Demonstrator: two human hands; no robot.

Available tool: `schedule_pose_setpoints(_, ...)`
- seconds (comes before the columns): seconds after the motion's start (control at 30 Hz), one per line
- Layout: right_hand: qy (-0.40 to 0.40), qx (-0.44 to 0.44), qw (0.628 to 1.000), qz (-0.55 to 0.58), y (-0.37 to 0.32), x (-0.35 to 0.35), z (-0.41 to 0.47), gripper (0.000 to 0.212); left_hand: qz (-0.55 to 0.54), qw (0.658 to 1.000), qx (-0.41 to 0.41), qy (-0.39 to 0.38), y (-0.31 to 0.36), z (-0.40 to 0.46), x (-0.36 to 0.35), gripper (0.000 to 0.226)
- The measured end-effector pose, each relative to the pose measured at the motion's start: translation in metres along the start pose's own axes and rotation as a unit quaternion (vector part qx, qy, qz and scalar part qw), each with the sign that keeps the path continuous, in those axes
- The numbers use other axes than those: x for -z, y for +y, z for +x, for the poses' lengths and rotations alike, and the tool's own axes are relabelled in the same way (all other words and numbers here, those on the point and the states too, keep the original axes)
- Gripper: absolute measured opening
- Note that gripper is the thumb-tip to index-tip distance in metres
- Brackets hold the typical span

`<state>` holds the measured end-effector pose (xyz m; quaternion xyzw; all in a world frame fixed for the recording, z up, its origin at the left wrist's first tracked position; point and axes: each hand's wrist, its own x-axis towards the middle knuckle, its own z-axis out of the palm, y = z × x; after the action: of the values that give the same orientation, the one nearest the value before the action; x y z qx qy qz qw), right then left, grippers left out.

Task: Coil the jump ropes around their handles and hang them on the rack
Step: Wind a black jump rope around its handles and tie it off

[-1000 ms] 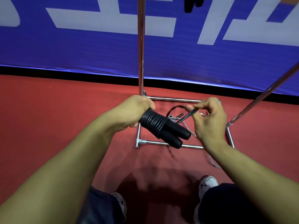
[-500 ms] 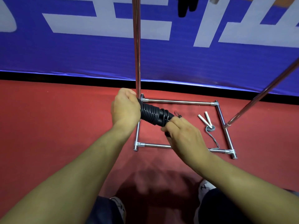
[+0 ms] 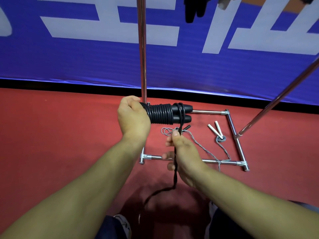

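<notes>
Left hand: the left hand (image 3: 133,116) is curled in a fist round one end of the black handles (image 3: 179,113), knuckles up, holding them level and pointing away to its right.

Black rope: the black rope (image 3: 161,113) is wound in tight turns round the two handles, starting right against the left fist. The bare handle tips stick out past the coil, one above the other.

Loose turn: one slack turn crosses the bare tips, then the rope drops straight down to the right hand.

Right hand: the right hand (image 3: 181,152) sits below and slightly right of the handles, palm turned inward, with the thumb pressing the rope against the fingers. How the lower fingers lie is blurred.

Tail: below the right hand the rope tail (image 3: 160,192) hangs loose and bends toward the person's legs; its end is too blurred to follow.

Grey rope: a grey rope (image 3: 221,140) with white handles (image 3: 214,130) lies on the red floor (image 3: 60,144) to the right of both hands, well apart from them. Its thin cord trails over the near rail, and a loop of it lies just beyond the right thumb.

Rack: the rack (image 3: 236,135) base frames the floor beneath the hands. One upright rises just behind the left fist.

Hung ropes: dark handles (image 3: 191,10) hang at the top edge, far above both hands.
</notes>
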<state>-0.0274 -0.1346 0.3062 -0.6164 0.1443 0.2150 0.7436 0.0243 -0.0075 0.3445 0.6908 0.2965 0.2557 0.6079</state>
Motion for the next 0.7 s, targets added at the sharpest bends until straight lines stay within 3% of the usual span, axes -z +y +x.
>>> schedule_pose_setpoints(0.03, -0.005, 0.013, 1.000, -0.008, 0.001, -0.001, 0.001, 0.031, 0.000, 1.000, 0.004, 0.001, 0.000, 0.001, 0.000, 0.026)
schedule_pose_setpoints(0.1, 0.038, 0.136, 0.988, -0.056, 0.002, 0.004, 0.003, 0.031, -0.002, 1.000, 0.014, 0.013, -0.001, 0.007, 0.002, 0.026)
schedule_pose_setpoints(0.2, 0.106, 0.305, 0.930, -0.177, 0.003, 0.020, 0.007, 0.029, 0.008, 0.999, 0.028, 0.034, -0.001, 0.016, 0.007, 0.024)
schedule_pose_setpoints(0.3, 0.094, 0.332, 0.916, -0.206, 0.002, 0.025, 0.004, 0.036, 0.008, 0.999, 0.030, 0.045, 0.003, 0.018, 0.009, 0.026)
schedule_pose_setpoints(0.47, 0.061, 0.315, 0.870, -0.375, -0.010, 0.032, 0.016, 0.017, 0.022, 0.999, 0.001, 0.032, 0.001, 0.014, 0.009, 0.026)
schedule_pose_setpoints(0.57, 0.022, 0.341, 0.831, -0.438, -0.016, 0.037, 0.022, 0.018, 0.010, 1.000, 0.011, 0.002, -0.004, 0.010, 0.006, 0.024)
schedule_pose_setpoints(0.63, -0.028, 0.279, 0.874, -0.396, -0.013, 0.034, 0.023, 0.017, -0.013, 0.999, 0.040, -0.007, -0.006, 0.008, 0.004, 0.023)
schedule_pose_setpoints(0.7, -0.068, 0.189, 0.951, -0.237, -0.015, 0.029, 0.020, 0.017, -0.040, 0.997, 0.071, -0.009, -0.006, 0.006, 0.003, 0.022)
